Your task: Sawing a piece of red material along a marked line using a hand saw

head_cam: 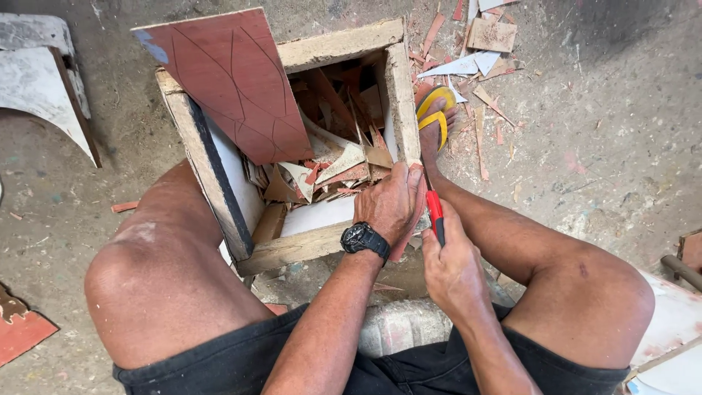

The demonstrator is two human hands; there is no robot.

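Observation:
My left hand (387, 205), with a black watch on the wrist, grips a narrow red tile piece (409, 219) against the near right corner of a wooden box (398, 95). My right hand (450, 263) is closed around a red-handled tool (435, 212), whose tip meets the tile piece next to my left fingers. The box is filled with several broken red and white tile scraps (333, 161). A large red tile (234, 80) marked with curved pencil lines rests slanted across the box's far left corner.
I sit on a low block (398, 325), knees either side of the box. My right foot in a yellow sandal (436, 113) stands beyond the box. Tile offcuts (475, 66) litter the dirt floor. A white curved tile piece (44, 80) lies at left, a red piece (22, 329) at lower left.

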